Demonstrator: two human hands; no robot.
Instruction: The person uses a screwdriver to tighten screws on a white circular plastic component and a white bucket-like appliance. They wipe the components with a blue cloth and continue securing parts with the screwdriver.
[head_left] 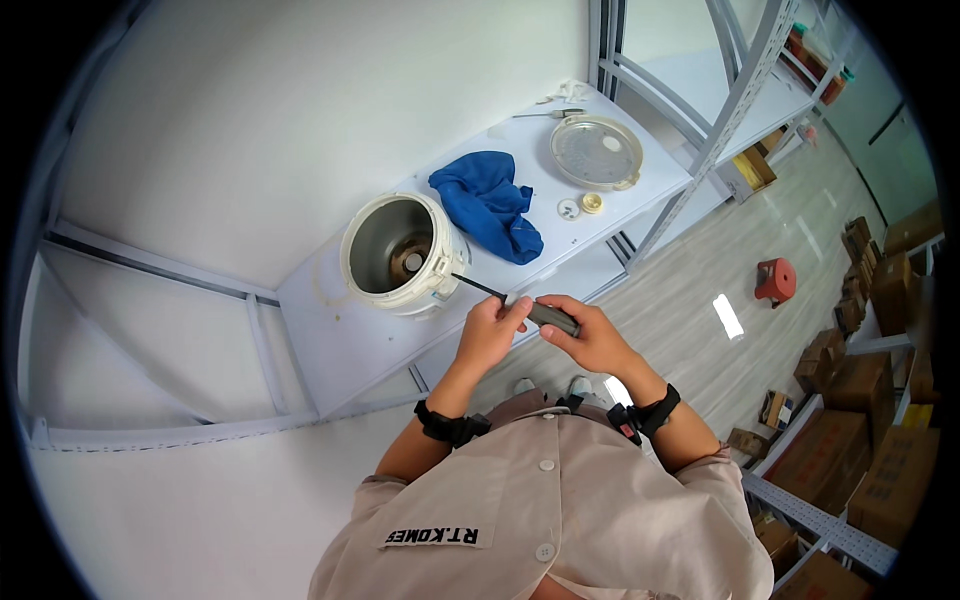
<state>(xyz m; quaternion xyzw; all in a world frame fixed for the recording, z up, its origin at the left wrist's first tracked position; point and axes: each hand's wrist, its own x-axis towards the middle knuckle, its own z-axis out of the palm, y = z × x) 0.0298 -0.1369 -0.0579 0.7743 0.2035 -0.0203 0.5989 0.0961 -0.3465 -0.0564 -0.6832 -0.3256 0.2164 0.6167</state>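
A screwdriver (550, 317) with a grey handle and long dark shaft is held between both hands, in front of the shelf. My right hand (600, 342) is wrapped round its handle. Thumb and fingers of my left hand (488, 335) close on it where shaft and handle meet. The shaft points left to the rim side of a white cylindrical pot (415, 292), which looks like a rice cooker body. Whether the tip touches it I cannot tell. The pot stands lidless and tilted in view, showing a grey inside with a brownish bottom and round centre piece.
On the white shelf (365, 350) lie a crumpled blue cloth (487, 205), a round lid (597, 152), two small round parts (592, 203), another screwdriver (568, 113) and white fabric (568, 92). A metal upright (735, 110) rises at right. A red stool (775, 282) and cardboard boxes (825, 450) stand beyond.
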